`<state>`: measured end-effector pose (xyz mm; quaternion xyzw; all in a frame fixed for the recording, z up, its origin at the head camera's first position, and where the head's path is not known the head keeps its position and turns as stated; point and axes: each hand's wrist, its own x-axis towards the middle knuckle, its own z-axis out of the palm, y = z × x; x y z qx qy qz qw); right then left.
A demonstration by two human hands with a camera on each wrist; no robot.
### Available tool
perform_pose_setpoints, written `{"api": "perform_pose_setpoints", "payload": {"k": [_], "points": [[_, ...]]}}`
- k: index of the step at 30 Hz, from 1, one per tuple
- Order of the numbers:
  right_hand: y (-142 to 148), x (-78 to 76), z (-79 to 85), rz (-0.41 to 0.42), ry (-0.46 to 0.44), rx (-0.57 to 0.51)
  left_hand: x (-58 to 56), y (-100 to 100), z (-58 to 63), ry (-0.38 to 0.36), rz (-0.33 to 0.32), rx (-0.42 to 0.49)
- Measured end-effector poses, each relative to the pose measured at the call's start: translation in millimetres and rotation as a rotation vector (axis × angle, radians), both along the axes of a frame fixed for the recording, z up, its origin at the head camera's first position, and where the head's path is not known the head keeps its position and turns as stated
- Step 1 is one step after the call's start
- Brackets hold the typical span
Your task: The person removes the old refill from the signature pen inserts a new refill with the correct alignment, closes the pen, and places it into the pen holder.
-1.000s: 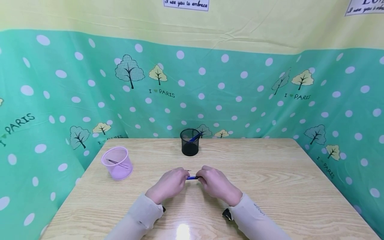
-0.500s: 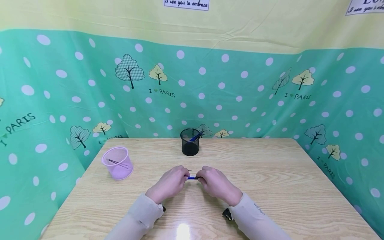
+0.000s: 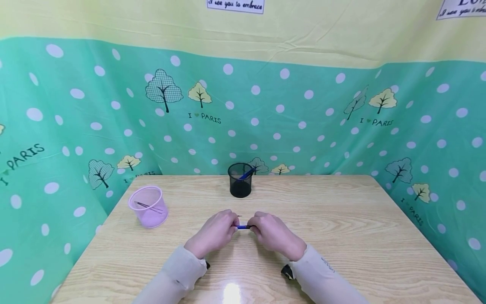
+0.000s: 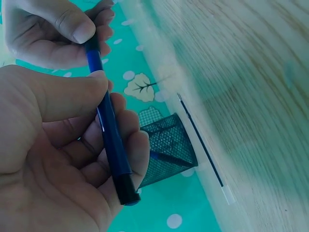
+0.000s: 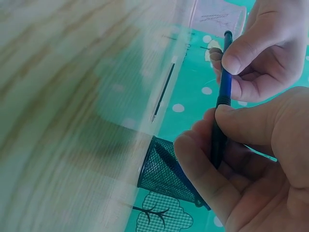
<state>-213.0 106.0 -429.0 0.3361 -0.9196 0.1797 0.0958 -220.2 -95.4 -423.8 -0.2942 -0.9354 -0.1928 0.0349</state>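
A blue pen (image 3: pixel 243 227) with black ends spans the gap between the two hands, above the table. My left hand (image 3: pixel 214 232) pinches its blue barrel (image 4: pixel 110 130) between thumb and fingers, and the barrel's black end shows past the fingers in the left wrist view. At the black grip section (image 5: pixel 219 137), my right hand (image 3: pixel 276 235) holds the pen with thumb and curled fingers. A thin pen refill (image 4: pixel 203 145) with a dark tube and a pale end lies on the table just beyond the hands; in the head view they hide most of it.
A black mesh pen cup (image 3: pixel 240 188) stands at the table's back edge with a blue pen (image 3: pixel 247 173) leaning in it. On the left is a purple mesh cup (image 3: pixel 152 217) holding thin dark refills (image 3: pixel 146 205). A patterned curtain (image 3: pixel 288 122) surrounds the table.
Both hands stay almost in place, still holding the pen. The pen sits very slightly lower in the head view, and the right fingers have shifted a little. Cups and refill have not moved.
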Motion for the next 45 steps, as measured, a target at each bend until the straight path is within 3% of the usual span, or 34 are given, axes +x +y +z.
{"api": "perform_pose_setpoints", "payload": {"k": [14,45], "points": [[1.3,-0.2,2.1,-0.003,-0.022,0.001,1.7,1.4,1.2,0.028,0.015,0.011],[5.2,-4.6,1.7,-0.071,0.012,-0.035,-6.1,-11.6,4.3,-0.074,0.074,0.084]]}}
